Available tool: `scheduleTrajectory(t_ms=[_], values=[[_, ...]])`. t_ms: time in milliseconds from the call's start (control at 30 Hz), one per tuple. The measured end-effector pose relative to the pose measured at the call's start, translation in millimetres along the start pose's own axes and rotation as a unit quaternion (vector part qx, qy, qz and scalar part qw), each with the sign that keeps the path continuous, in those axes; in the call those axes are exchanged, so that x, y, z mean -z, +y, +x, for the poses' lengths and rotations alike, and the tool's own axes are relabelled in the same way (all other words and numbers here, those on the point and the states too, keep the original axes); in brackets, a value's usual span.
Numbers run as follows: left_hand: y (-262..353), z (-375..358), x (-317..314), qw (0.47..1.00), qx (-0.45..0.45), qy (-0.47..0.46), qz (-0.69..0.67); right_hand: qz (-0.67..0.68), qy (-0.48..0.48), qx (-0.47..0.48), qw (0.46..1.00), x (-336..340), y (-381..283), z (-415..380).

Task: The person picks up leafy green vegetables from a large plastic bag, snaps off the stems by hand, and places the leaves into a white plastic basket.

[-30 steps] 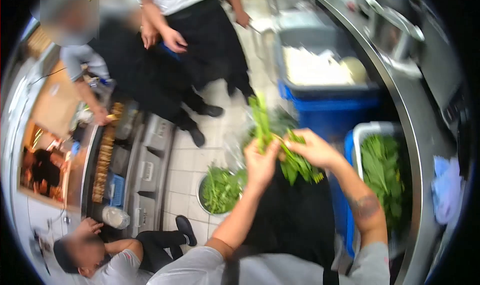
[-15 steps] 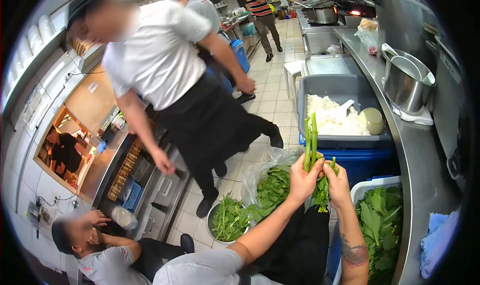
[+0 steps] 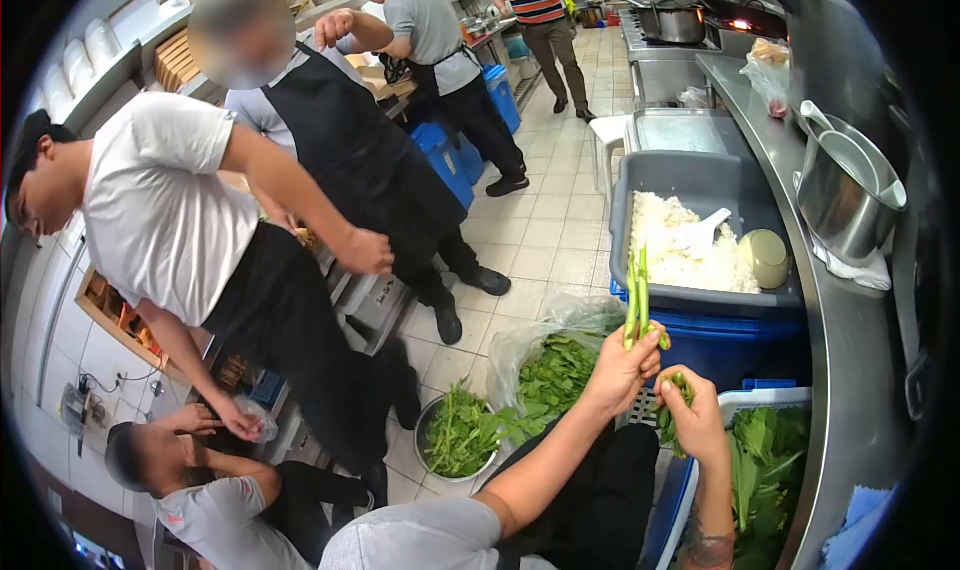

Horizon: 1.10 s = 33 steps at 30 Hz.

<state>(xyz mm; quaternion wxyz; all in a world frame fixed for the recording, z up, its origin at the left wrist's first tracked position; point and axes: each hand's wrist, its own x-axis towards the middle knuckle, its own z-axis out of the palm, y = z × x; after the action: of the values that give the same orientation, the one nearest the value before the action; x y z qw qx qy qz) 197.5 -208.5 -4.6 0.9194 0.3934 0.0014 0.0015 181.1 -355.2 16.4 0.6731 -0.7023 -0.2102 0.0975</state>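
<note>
My left hand is closed around long green stems that point up in front of the grey tub. Just below and to the right, my right hand is closed on a bunch of leafy greens, partly hidden by its fingers. The hands are apart. Left of my knees, a metal bowl holds cut greens, beside a clear plastic bag with more leaves. Under my right forearm stands a white basket of large leafy greens.
Ahead is a grey tub with white rice, a scoop and a jar. A steel counter runs along my right with a metal pot. Several people stand in the aisle; a person sits low at left.
My hands have drawn apart, the right one moving down with the leafy greens. A person in a white shirt has moved left, and another in a black apron now shows behind.
</note>
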Motion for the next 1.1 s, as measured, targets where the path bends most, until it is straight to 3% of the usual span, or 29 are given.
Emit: scheduleTrajectory(t_ms=[200, 533, 667, 900, 1033, 1100], values=[[15, -6, 16, 0.993, -0.065, 0.078, 0.057, 0.083, -0.022, -0.042, 0.995, 8, -12, 0], [34, -17, 27, 0.991, -0.092, 0.074, 0.068, 0.212, 0.026, -0.057, 0.975, -17, -42, -17], [57, -36, 59, 0.985, -0.097, 0.082, 0.113, 0.311, 0.033, -0.064, 0.948, -37, -41, -21], [91, -74, 111, 0.969, -0.149, 0.153, 0.125, 0.352, 0.003, -0.112, 0.929, -86, -58, -13], [95, -90, 111, 0.967, -0.154, 0.167, 0.113, 0.506, 0.018, -0.161, 0.847, -114, -60, -10], [98, -96, 106, 0.967, -0.155, 0.162, 0.118, 0.602, 0.033, -0.179, 0.778, -121, -57, -14]])
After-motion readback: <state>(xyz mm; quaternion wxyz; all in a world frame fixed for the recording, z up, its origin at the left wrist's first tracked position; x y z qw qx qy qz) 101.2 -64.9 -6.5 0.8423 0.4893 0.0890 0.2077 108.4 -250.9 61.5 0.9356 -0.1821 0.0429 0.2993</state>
